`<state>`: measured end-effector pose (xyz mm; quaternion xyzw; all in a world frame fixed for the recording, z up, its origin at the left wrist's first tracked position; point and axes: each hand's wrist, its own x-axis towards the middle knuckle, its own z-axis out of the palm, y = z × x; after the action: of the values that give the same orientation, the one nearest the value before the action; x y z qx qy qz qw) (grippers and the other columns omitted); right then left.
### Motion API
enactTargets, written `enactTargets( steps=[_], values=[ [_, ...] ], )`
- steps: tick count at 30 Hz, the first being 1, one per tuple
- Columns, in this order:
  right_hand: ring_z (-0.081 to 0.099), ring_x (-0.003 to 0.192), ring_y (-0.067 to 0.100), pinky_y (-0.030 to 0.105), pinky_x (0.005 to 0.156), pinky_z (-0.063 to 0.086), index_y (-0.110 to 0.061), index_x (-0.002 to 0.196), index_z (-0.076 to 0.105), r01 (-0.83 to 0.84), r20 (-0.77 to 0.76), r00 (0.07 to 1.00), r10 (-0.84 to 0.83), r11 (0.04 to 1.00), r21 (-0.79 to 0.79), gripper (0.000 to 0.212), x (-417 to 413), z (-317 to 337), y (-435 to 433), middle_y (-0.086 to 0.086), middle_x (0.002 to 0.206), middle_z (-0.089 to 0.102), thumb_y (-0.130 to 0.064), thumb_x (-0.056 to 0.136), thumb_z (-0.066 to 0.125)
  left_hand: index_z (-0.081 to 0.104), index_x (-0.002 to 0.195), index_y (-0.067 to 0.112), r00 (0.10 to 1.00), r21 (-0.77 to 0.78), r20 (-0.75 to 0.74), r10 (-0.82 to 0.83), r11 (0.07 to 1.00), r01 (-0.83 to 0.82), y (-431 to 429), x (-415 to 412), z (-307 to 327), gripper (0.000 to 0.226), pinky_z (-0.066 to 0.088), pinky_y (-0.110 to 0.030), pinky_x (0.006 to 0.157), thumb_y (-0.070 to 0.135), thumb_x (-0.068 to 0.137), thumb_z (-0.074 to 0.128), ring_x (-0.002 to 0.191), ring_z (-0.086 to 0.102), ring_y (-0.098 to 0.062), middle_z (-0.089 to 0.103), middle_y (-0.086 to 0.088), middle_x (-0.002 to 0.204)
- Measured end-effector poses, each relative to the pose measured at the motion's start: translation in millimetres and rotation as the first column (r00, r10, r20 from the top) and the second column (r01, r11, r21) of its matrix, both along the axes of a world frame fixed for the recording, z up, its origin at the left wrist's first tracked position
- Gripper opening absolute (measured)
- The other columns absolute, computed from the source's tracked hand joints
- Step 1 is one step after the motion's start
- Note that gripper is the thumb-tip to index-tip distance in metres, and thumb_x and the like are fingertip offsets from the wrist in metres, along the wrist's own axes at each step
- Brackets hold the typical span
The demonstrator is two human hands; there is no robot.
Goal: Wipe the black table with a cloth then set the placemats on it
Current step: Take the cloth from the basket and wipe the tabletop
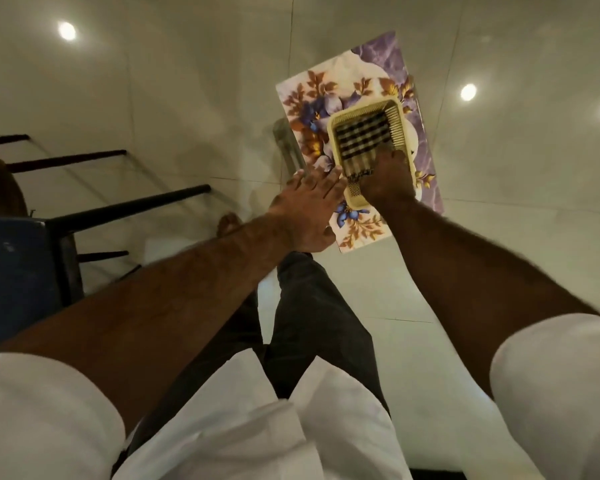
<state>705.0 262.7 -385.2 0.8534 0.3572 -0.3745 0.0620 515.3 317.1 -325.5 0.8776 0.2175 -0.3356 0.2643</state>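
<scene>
Gripping basket (332, 138) at near rim, right hand (387, 181).

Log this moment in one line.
right hand: grips checked black-and-cream cloth in cream plastic basket | left hand: open, beside basket | basket: on floral-patterned tabletop

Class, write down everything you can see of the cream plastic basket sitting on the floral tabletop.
The cream plastic basket is rectangular, with a smooth flat rim, slatted walls and a mesh-patterned near end. It sits level on the floral tabletop, its long side running away from the person. A folded checked cloth fills its floor. The left hand touches its near left edge with straight fingers. The right hand covers its near right corner and seems to grip the cloth.
</scene>
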Motion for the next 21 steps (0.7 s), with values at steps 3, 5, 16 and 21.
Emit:
enactTargets(
  steps=[3, 5, 16, 21],
  values=[
    [0.056, 0.138, 0.049, 0.061, 0.108, 0.055, -0.015, 0.163, 0.039, -0.139, 0.084, 0.986, 0.144, 0.989, -0.055, 0.078, 3.2, -18.1, 1.1, 0.023, 0.163, 0.041, -0.028, 0.098, 0.080, -0.002, 0.176, 0.018, 1.000, 0.015, -0.010, 0.003, 1.000, -0.003, 7.2, 0.5, -12.0, 0.104, 0.004, -0.058, 0.138, 0.061, 0.103, 0.058, 0.171, -0.006, -0.035, -0.008, -0.010, 0.185],
    [0.060, 0.132, 0.050, 0.063, 0.102, 0.058, -0.016, 0.157, 0.045, -0.202, 0.144, 0.967, 0.209, 0.978, -0.058, 0.068, 5.9, -26.1, -0.3, 0.022, 0.161, 0.043, -0.029, 0.099, 0.079, -0.001, 0.176, 0.017, 1.000, 0.016, -0.006, 0.006, 1.000, -0.006, 11.1, 1.0, -16.0, 0.103, 0.007, -0.059, 0.138, 0.061, 0.104, 0.057, 0.171, -0.005, -0.035, -0.008, -0.010, 0.185],
    [0.068, 0.116, 0.044, 0.056, 0.091, 0.061, -0.008, 0.117, 0.073, -0.418, 0.200, 0.893, 0.404, 0.908, 0.030, 0.023, 26.8, -5.6, 13.9, 0.017, 0.126, 0.072, -0.024, 0.100, 0.072, -0.005, 0.176, 0.015, 1.000, -0.006, -0.011, -0.026, 1.000, 0.026, 17.6, -2.7, -20.3, 0.104, 0.006, -0.059, 0.137, 0.062, 0.103, 0.054, 0.171, -0.007, -0.035, -0.012, -0.011, 0.184],
    [0.063, 0.119, 0.044, 0.051, 0.080, 0.060, -0.007, 0.118, 0.067, -0.291, 0.201, 0.947, 0.251, 0.936, 0.200, 0.033, 3.3, 21.6, 0.0, 0.020, 0.113, 0.074, -0.029, 0.094, 0.070, -0.008, 0.175, 0.017, 1.000, -0.012, -0.009, 0.028, 1.000, -0.028, 23.2, -8.3, -5.1, 0.107, 0.004, -0.059, 0.137, 0.063, 0.102, 0.056, 0.171, -0.008, -0.035, -0.013, -0.010, 0.184]
  ],
)
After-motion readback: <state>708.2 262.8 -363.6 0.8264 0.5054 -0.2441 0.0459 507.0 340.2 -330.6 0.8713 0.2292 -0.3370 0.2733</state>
